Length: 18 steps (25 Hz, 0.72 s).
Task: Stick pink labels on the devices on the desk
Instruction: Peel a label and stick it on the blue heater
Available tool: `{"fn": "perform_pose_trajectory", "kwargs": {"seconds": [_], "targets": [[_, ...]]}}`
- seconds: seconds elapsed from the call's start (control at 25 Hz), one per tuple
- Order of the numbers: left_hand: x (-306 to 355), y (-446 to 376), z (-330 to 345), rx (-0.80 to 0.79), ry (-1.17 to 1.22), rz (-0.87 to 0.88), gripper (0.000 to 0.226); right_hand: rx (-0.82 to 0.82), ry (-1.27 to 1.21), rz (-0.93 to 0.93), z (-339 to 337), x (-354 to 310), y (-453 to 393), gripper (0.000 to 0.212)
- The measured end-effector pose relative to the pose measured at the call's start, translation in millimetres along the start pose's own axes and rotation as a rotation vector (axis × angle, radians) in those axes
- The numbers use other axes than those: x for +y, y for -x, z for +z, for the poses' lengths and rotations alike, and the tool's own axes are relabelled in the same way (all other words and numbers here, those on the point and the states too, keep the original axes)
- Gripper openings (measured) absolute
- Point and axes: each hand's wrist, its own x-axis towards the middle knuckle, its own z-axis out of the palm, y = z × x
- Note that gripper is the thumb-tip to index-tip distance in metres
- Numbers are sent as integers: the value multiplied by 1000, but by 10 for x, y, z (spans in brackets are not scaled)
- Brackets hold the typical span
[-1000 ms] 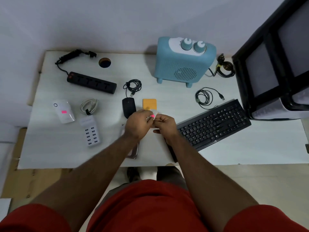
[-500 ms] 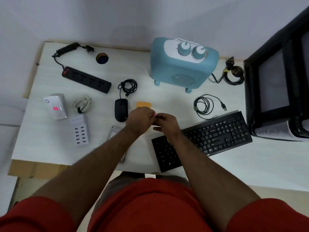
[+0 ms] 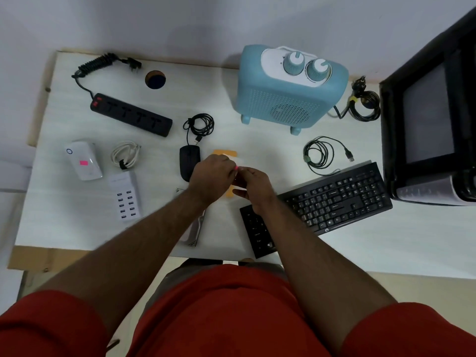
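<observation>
My left hand (image 3: 213,177) and my right hand (image 3: 253,184) meet over the middle of the desk, fingertips together on a small label sheet where a pink label (image 3: 235,168) shows. An orange pad (image 3: 224,153) lies partly hidden under the hands. Devices lie around: a black mouse (image 3: 189,161), a black keyboard (image 3: 332,202), a black power strip (image 3: 131,114), a white USB charging hub (image 3: 126,197), a blue heater (image 3: 288,88). A white device (image 3: 83,159) at the left carries a pink label (image 3: 83,163).
Coiled cables lie by the mouse (image 3: 199,124), by the hub (image 3: 126,155), right of centre (image 3: 320,154) and behind the heater (image 3: 364,105). A black cabinet (image 3: 427,112) stands at the right. The desk (image 3: 64,222) has a round cable hole (image 3: 155,79). A clear packet (image 3: 193,233) lies under my left forearm.
Both hands stay together at the label sheet, fingers shifting slightly. The view has tilted and drifted, so the desk sits a little differently in frame.
</observation>
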Motion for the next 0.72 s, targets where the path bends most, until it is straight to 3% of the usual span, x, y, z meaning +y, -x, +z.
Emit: {"fn": "perform_pose_trajectory", "kwargs": {"seconds": [0.16, 0.44, 0.72], "targets": [[-69, 72, -40, 36, -25, 20, 21, 2, 20, -3, 119, 20, 12, 28], [-176, 136, 72, -95, 9, 64, 21, 15, 51, 33, 183, 163, -1, 26], [-258, 103, 162, -111, 177, -75, 23, 20, 147, 22, 209, 202, -53, 22]]}}
